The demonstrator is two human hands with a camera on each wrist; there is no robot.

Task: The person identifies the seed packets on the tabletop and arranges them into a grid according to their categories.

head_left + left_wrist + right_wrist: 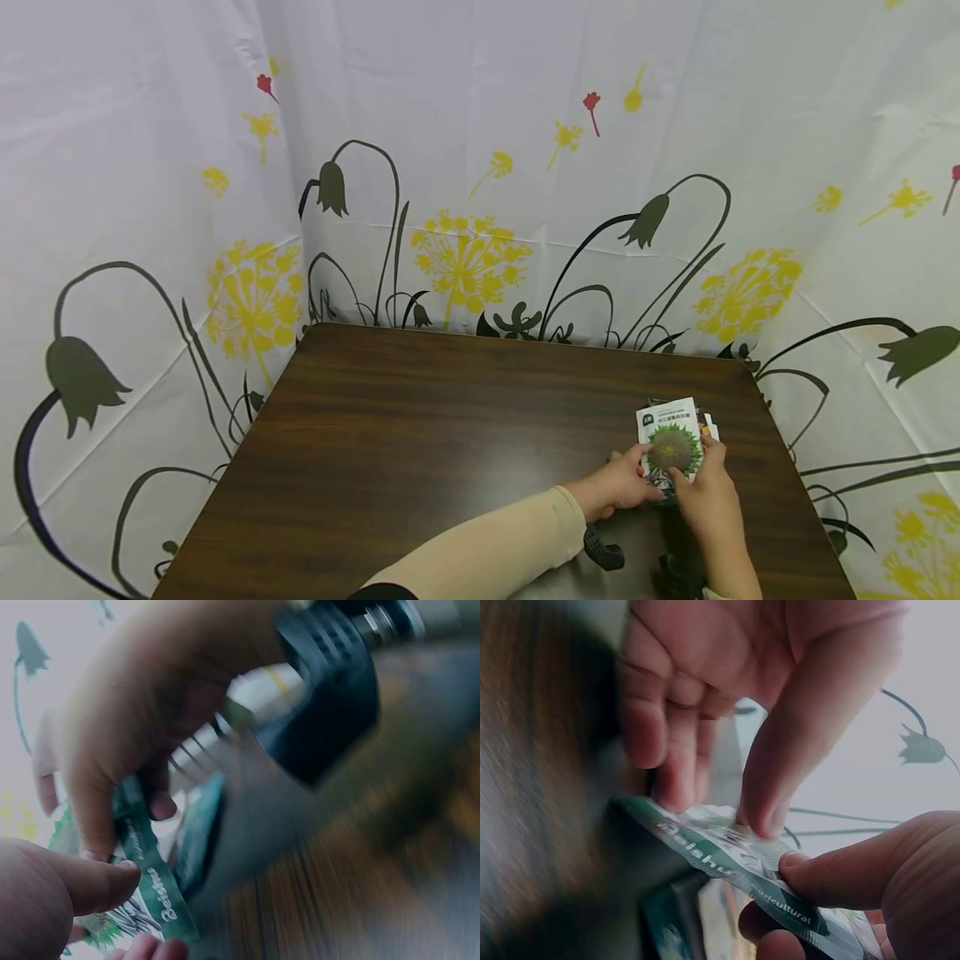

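Note:
A white seed packet [666,417] with a round green spiky plant pictured on it is held between both hands, toward the table's right side. My left hand [618,483] pinches its lower left edge, thumb on the printed face. On the lower right, my right hand [708,500] grips it with the thumb on top and fingers curled beneath. The wrist views show a dark green strip [154,877] with white lettering along the packet's end. Other packets [708,427] peek out behind it; a teal-edged packet [664,922] lies below it in the right wrist view.
The dark brown wooden table [420,433] spreads out to the left of the hands. A white curtain [465,108] with flower prints hangs behind and beside it. Black wrist camera mounts [603,550] sit below the wrists.

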